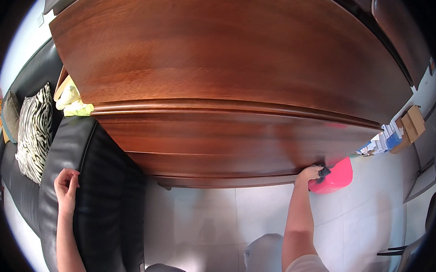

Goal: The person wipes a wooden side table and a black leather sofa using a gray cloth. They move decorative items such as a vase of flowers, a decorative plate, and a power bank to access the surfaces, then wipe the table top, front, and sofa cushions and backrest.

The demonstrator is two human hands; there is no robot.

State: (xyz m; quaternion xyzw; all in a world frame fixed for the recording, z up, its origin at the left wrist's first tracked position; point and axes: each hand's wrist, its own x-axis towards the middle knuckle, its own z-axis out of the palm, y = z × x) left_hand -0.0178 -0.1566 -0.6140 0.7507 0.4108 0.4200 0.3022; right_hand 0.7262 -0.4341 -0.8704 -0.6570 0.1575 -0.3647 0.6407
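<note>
A large dark-red wooden cabinet (221, 63) with a polished, moulded front stands before me. At its lower right, my right hand (310, 173) grips a dark cloth (324, 171) against or close to the cabinet's front. Just beyond the cloth is a bright pink plastic container (337, 179) on the floor. Over on the left, my left hand (67, 183) is at the arm of a black leather sofa (70, 140), its fingers loosely curled with nothing seen in them. Whether that hand rests on the leather cannot be told.
A zebra-striped cushion (35, 131) lies on the sofa. Yellow-green cloth (73, 102) sits between sofa and cabinet. Stacked papers or books (385, 139) and an open cardboard box (411, 126) are at the right. Chair legs (391, 250) stand at the lower right, on pale floor tiles (207, 215).
</note>
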